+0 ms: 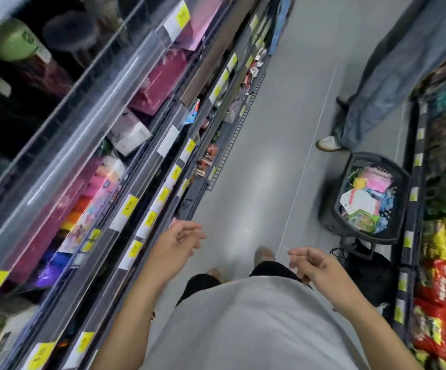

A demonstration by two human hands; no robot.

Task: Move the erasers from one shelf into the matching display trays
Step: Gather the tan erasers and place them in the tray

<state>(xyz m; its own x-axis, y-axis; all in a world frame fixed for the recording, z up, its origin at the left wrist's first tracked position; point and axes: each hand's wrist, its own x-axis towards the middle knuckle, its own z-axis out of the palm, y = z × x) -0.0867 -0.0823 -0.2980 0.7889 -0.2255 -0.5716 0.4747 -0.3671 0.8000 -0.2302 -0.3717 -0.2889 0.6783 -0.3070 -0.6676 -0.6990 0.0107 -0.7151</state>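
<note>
no erasers can be made out; the tiered shelf (125, 166) is motion-blurred. both hands hang over the grey floor (264, 145) beside it, holding nothing: left hand (175, 244) and right hand (314, 265) loosely curled. a dark perforated plastic basket (363, 198) of packets sits further right.

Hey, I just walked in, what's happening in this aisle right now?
A person in a grey shirt stands in a shop aisle, looking down. The left hand and right hand hang in front with loosely curled fingers, holding nothing. Shelves with yellow price tags run along the left. A dark basket full of packaged goods sits on the floor to the right, near another person's legs. No erasers can be made out.
</note>
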